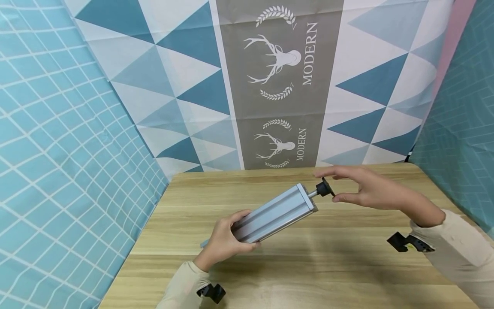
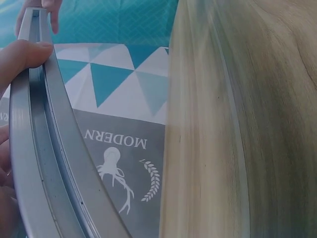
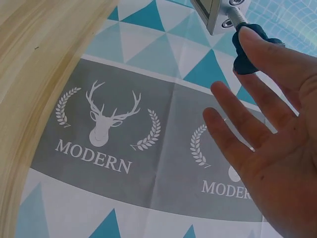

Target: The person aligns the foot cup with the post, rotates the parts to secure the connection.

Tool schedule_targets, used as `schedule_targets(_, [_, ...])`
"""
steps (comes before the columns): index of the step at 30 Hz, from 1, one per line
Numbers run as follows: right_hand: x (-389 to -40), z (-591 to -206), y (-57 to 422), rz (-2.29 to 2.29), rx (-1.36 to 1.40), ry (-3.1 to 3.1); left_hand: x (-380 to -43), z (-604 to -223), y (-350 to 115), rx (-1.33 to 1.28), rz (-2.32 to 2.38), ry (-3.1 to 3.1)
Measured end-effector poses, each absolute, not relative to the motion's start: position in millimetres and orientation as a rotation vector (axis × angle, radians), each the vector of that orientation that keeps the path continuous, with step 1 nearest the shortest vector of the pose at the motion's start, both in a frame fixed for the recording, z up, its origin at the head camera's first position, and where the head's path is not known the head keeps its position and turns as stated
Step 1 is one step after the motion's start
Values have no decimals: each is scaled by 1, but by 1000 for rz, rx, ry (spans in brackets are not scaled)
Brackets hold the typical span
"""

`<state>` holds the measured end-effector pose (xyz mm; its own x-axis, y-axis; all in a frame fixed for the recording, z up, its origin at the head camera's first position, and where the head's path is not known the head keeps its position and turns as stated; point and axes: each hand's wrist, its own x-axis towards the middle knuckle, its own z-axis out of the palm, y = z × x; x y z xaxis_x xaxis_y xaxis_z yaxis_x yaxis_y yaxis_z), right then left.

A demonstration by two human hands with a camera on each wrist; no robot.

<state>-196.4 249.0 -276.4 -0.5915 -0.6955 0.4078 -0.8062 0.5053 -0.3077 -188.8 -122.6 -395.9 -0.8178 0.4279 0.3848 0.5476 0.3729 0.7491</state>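
A silver aluminium profile [image 1: 275, 214] with lengthwise grooves is held tilted over the table, its right end higher in the head view. My left hand [image 1: 225, 240] grips it near its lower left end, thumb on one side and fingers around the other. From the profile's upper end face sticks a metal threaded rod [image 3: 237, 15]. On that rod sits a black lobed knob [image 3: 245, 52]. My right hand [image 1: 372, 186] pinches the knob's edge between thumb and index finger. Its other fingers [image 3: 225, 136] are spread away from the knob.
The wood-grain table [image 1: 308, 266] lies beneath both hands. Behind it hangs a patterned cloth [image 1: 278, 86] with deer prints and triangles. A blue grid cloth [image 1: 58, 150] borders the left, and a teal cloth [image 1: 459, 107] the right. Black mounts [image 1: 411, 242] sit at the sleeves.
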Motion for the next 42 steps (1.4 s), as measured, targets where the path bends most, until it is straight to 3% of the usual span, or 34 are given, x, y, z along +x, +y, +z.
schedule_targets(12, [-191, -275, 241, 781, 878, -2816, -188, -396, -124, -884, -1425, -2523])
schedule_targets(29, [-194, -275, 246, 674, 1286, -2554, -190, -397, -125, -874, -1455, -2527])
schedule_targets(42, [-190, -273, 241, 751, 948, -2791, -190, -397, -123, -893, -1453, -2514])
